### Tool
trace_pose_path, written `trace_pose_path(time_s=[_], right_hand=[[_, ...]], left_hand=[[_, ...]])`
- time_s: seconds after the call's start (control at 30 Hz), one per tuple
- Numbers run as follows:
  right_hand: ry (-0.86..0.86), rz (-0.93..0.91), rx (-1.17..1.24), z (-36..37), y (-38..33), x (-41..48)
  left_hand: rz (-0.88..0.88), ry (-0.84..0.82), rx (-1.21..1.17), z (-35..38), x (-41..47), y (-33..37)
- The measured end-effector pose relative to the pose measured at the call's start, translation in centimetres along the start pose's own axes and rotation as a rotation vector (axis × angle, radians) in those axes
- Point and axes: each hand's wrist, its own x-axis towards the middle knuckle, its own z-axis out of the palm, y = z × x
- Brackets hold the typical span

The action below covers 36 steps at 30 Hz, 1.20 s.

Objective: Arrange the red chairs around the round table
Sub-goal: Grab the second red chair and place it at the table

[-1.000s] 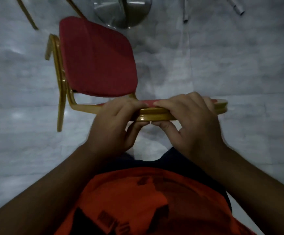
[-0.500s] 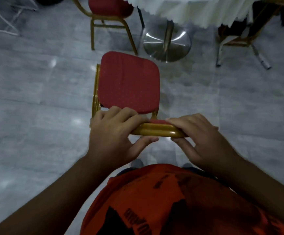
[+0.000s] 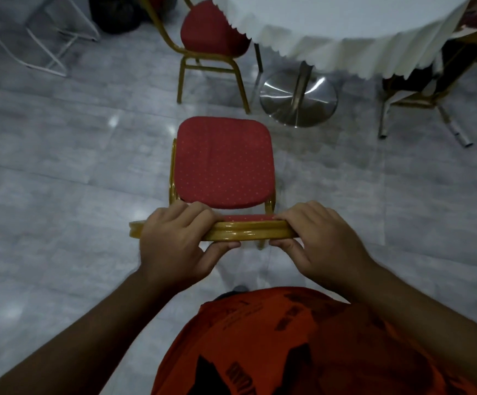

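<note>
Both my left hand [image 3: 174, 240] and right hand [image 3: 321, 238] clamp the near chair [image 3: 223, 163] backrest, fingers [image 3: 194, 213] curled tight, facing the counter [image 3: 345, 29].

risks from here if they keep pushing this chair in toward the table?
1. The held chair, gripped at its backrest rail by the left hand and right hand, may strike the steel table base just ahead.
2. Its seat could snag the hanging tablecloth.
3. It might crowd the second red chair, already partly under the cloth.
</note>
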Motion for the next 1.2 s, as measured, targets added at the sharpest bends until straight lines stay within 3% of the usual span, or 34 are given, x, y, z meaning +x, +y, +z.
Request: trace_pose_path(time_s=[0.23,0.53,0.7,0.9,1.2], right_hand=[[0.047,0.056,-0.039,-1.0,2.4,-1.2],[0.069,0.290,0.021,-2.0,5.3,-3.1],[0.100,0.352,-0.006,-2.7,7.0,-2.4],[0.212,0.469,-0.059,-2.5,7.4,-0.1],[0.268,0.476,-0.054,-4.0,13.7,5.0]], left_hand=[[-0.016,0.073,-0.121,3.7,0.3,2.2],[0.061,-0.161,-0.279,6.3,6.2,3.3],[0.009,-0.261,-0.347,6.4,8.9,6.1],[-0.093,-0.103,-0.280,8.8,10.9,7.0],[-0.144,-0.019,-0.224,12.6,18.1,7.1]])
